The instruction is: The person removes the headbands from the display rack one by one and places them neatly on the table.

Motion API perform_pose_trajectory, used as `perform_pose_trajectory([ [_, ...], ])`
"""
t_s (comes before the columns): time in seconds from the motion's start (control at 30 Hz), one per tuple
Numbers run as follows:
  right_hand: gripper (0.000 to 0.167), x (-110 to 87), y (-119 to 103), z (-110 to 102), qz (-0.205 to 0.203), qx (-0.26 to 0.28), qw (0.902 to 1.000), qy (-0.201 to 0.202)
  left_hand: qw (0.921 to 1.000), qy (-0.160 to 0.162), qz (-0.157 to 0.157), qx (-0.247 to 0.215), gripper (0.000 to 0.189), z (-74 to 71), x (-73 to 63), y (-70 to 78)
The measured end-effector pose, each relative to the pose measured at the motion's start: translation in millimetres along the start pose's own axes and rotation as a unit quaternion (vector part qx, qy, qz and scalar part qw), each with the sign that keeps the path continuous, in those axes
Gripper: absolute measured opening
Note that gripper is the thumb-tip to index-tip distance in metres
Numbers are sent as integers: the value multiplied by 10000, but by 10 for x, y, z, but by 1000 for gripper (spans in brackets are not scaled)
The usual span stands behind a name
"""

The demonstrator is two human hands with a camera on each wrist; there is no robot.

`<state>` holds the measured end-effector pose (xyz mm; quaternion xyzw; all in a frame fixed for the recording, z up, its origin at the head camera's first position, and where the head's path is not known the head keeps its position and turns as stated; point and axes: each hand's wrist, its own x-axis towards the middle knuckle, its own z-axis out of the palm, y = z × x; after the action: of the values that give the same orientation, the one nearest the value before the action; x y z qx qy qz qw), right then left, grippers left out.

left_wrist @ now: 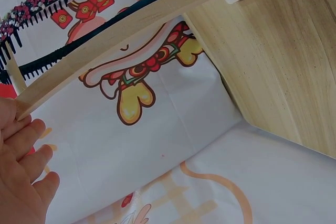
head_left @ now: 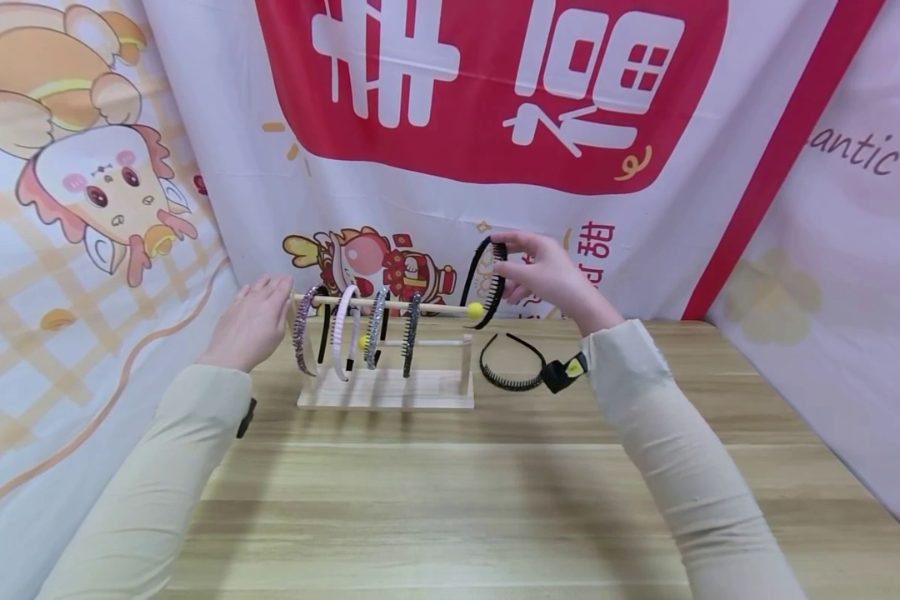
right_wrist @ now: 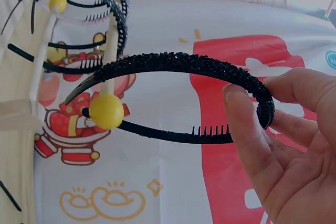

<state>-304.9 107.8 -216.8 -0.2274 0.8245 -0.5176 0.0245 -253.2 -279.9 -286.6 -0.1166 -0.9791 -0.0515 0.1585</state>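
Note:
My right hand (head_left: 546, 279) pinches a black glittery headband (right_wrist: 184, 62) with comb teeth between thumb and fingers. The headband is at the free end of the upper rod, and its arms straddle the yellow ball (right_wrist: 106, 112) in the right wrist view. With fairly straight fingers, my left hand (head_left: 249, 325) touches the top of the left post (left_wrist: 105, 51) of a wooden headband rack (head_left: 386, 401). On the upper rod hang a purple sequined headband (head_left: 302, 333), a pale pink one (head_left: 339, 333), a silver one (head_left: 373, 325) and a dark grey one (head_left: 411, 337).
Another black toothed headband (head_left: 513, 385) lies on the wooden table (head_left: 450, 500) right of the rack. A lower rod (head_left: 423, 342) has its own yellow ball (head_left: 364, 342). Printed cloth (head_left: 450, 200) hangs behind and at both sides.

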Motion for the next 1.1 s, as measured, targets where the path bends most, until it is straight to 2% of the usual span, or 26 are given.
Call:
perform_pose_trajectory([
  [0.6,50,-102,143,-387,143,49,9988,475,10000,12,-6,-14,45,6,2,4],
  [0.87,49,-160,247,-552,88,109,9982,586,10000,-13,-12,-22,46,-4,-12,10],
  [1.1,49,-196,361,-673,232,190,9967,751,10000,51,12,0,45,2,-18,7],
])
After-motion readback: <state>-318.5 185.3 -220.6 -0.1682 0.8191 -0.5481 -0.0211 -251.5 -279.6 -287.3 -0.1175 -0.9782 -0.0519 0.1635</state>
